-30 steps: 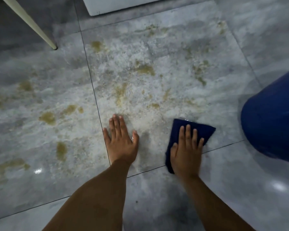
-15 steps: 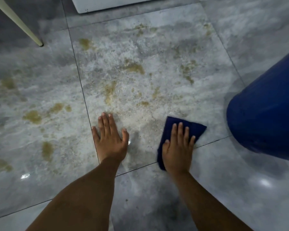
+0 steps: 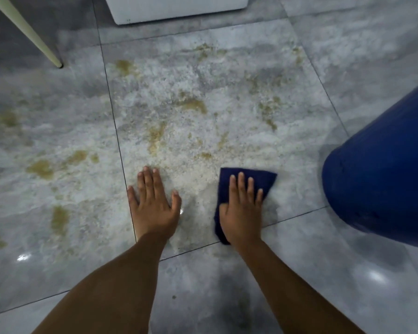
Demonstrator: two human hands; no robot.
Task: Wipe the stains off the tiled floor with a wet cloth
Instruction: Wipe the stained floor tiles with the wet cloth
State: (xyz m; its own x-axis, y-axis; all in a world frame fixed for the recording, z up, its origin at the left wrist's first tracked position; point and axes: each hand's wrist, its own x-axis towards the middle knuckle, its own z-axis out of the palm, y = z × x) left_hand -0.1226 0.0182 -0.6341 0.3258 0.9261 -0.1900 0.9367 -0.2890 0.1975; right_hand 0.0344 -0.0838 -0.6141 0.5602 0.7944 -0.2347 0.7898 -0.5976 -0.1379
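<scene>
Cloth point(image 3: 267, 180) dark blue, folded, flat on stained floor point(image 3: 203, 75); right hand point(image 3: 241, 213) fingers point(image 3: 241, 186) straight, pressing it.

the right hand point(image 3: 241, 213) lies flat on the cloth point(image 3: 263, 179), which lies on the floor point(image 3: 299, 285). the left hand point(image 3: 152, 208) rests on the floor just left of the cloth. stains point(image 3: 193, 104) spread beyond and to the left of both hands. a bucket point(image 3: 384, 177) stands to the right, a furniture leg point(image 3: 27, 32) far left, and a box point(image 3: 179, 8) behind the stains.

Blue bucket point(image 3: 381, 169) rt; cream leg point(image 3: 27, 32) far left; white base point(image 3: 179, 8) top.
</scene>
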